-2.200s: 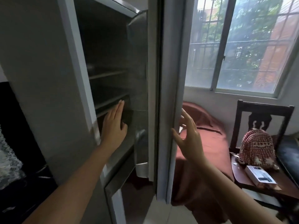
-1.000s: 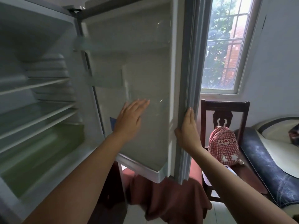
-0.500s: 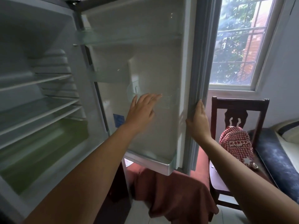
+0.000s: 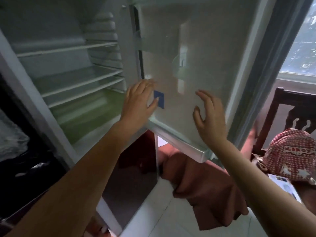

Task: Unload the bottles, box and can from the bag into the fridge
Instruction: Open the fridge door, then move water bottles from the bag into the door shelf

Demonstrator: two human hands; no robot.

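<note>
The fridge (image 4: 68, 79) stands wide open on the left, with bare white shelves and a greenish drawer at the bottom. Its door (image 4: 196, 57) swings out to the right, inner side facing me. My left hand (image 4: 138, 100) lies flat with fingers spread against the door's inner panel near the hinge, beside a blue sticker. My right hand (image 4: 208, 113) is open with curled fingers just in front of the panel, holding nothing. A red-and-white checked bag (image 4: 290, 156) sits on a dark wooden chair (image 4: 282, 106) at the right. A white box (image 4: 285, 189) lies in front of the bag.
A rust-coloured cloth (image 4: 205, 185) hangs below the door over a white tiled floor. The closed lower fridge door (image 4: 130, 185) is under my left arm. A black surface (image 4: 20, 151) is at the left. A window (image 4: 301, 48) is behind the chair.
The fridge door has swung fully open. My right hand has let go of the door's outer edge and moved left in front of the inner panel. My left hand slid toward the hinge.
</note>
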